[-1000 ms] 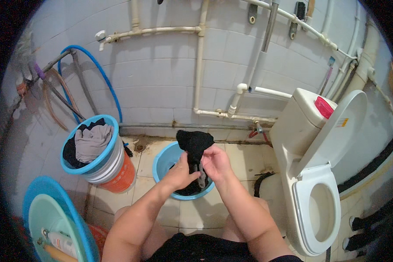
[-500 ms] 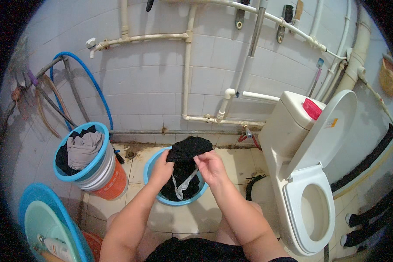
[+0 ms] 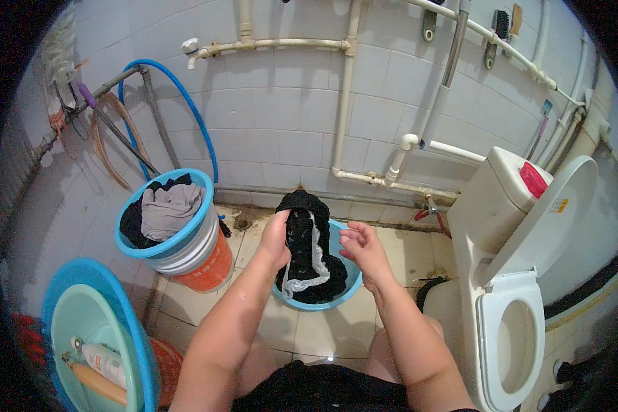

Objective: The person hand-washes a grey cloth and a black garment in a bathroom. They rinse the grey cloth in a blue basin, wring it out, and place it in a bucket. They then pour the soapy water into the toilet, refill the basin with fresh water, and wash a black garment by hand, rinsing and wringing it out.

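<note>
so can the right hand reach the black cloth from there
Probably yes: the right hand looks empty beside the black cloth, with no obstacle visible between them; the left hand grips the opposite side.

From where I stand: cool, fairly even indoor light, seemingly overhead. Soft shadows on tiled wall [image 3: 275, 147] near pipes [image 3: 345, 103]; small glint plus dull shadow on floor [image 3: 316, 333]. Black cloth [image 3: 299, 237] loses detail. Fisheye bends edges; dark, grainy rim, lower right murky.
</note>
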Demonstrator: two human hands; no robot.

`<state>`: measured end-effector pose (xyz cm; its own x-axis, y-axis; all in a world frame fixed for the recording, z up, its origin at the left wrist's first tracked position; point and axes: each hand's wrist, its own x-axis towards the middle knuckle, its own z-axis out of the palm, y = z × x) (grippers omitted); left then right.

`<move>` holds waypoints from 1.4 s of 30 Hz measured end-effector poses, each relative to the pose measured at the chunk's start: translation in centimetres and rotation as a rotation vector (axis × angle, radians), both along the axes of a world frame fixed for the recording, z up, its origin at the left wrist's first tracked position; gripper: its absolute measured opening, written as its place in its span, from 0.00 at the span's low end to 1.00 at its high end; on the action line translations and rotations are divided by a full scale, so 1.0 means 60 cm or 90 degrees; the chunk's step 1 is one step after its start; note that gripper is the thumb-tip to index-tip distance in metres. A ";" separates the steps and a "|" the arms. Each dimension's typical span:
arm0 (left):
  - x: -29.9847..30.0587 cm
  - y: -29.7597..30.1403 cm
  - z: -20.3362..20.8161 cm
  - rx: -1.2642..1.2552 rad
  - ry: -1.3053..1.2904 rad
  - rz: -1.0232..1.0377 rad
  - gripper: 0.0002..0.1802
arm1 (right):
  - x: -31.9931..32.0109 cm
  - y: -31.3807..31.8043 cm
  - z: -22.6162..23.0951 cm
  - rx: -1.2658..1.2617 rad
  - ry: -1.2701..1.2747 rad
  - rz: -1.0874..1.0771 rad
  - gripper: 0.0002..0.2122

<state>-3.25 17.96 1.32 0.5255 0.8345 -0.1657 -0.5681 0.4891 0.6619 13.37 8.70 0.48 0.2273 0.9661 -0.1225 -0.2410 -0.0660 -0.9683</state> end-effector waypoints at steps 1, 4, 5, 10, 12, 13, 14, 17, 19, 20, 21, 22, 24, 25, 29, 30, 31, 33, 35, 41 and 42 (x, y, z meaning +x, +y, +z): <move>-0.003 0.002 -0.002 0.021 0.008 -0.013 0.18 | -0.002 0.003 -0.010 0.036 -0.069 0.002 0.21; -0.004 -0.008 0.006 0.035 0.004 -0.060 0.20 | -0.013 0.012 -0.030 0.078 -0.210 0.024 0.25; -0.003 -0.010 0.005 0.032 0.003 -0.064 0.20 | -0.017 0.013 -0.033 0.082 -0.257 0.034 0.26; -0.007 -0.018 0.005 0.049 -0.007 -0.066 0.21 | -0.017 0.032 -0.064 0.002 -0.179 0.089 0.16; -0.012 -0.021 0.013 0.053 0.010 -0.068 0.19 | -0.018 0.032 -0.062 0.022 -0.069 0.043 0.10; -0.015 -0.022 0.017 0.055 0.018 -0.069 0.19 | -0.015 0.033 -0.056 0.028 -0.034 0.023 0.10; -0.016 -0.015 0.011 0.096 0.105 -0.047 0.18 | -0.013 0.034 -0.049 0.033 0.001 0.003 0.10; -0.029 -0.001 0.006 0.228 0.382 0.031 0.21 | -0.001 0.034 -0.025 0.083 0.138 -0.076 0.08; -0.029 -0.005 0.007 0.289 0.466 0.027 0.27 | 0.012 0.039 -0.022 0.126 0.156 -0.099 0.07; -0.029 -0.015 0.010 0.311 0.501 0.035 0.29 | 0.009 0.040 -0.021 0.129 0.168 -0.101 0.07; -0.030 -0.009 0.004 0.363 0.588 0.015 0.26 | 0.008 0.037 -0.016 0.134 0.179 -0.107 0.07; -0.033 -0.007 0.001 0.414 0.561 -0.028 0.24 | 0.008 0.035 -0.014 0.139 0.189 -0.114 0.06; -0.037 -0.015 0.008 0.513 0.503 -0.116 0.21 | 0.010 0.037 -0.010 0.149 0.219 -0.110 0.06; -0.036 -0.030 0.032 0.463 0.556 -0.142 0.17 | 0.009 0.032 0.002 0.145 0.239 -0.112 0.06; -0.035 -0.005 0.000 0.442 0.581 -0.099 0.22 | 0.019 0.034 -0.007 0.158 0.230 -0.094 0.06; -0.035 0.004 -0.013 0.488 0.604 -0.014 0.22 | 0.018 0.033 -0.007 0.145 0.212 -0.084 0.06; -0.036 0.010 -0.025 0.532 0.626 0.072 0.22 | 0.016 0.032 -0.005 0.131 0.193 -0.074 0.06; -0.035 0.020 -0.033 0.533 0.646 0.190 0.21 | 0.013 0.028 -0.003 0.090 0.156 -0.043 0.06; -0.036 0.025 -0.025 0.508 0.580 0.234 0.20 | 0.009 0.023 0.003 0.033 0.119 -0.002 0.05; -0.027 0.010 0.001 0.304 0.304 0.125 0.15 | 0.009 0.017 0.001 -0.028 -0.062 0.126 0.08; -0.026 0.010 0.001 0.291 0.265 0.125 0.14 | 0.011 0.017 0.000 -0.017 -0.070 0.144 0.09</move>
<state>-4.78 18.53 1.37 0.3237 0.9434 0.0718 -0.2687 0.0189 0.9630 14.00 9.72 0.49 0.0191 0.9907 -0.1345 -0.1104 -0.1316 -0.9851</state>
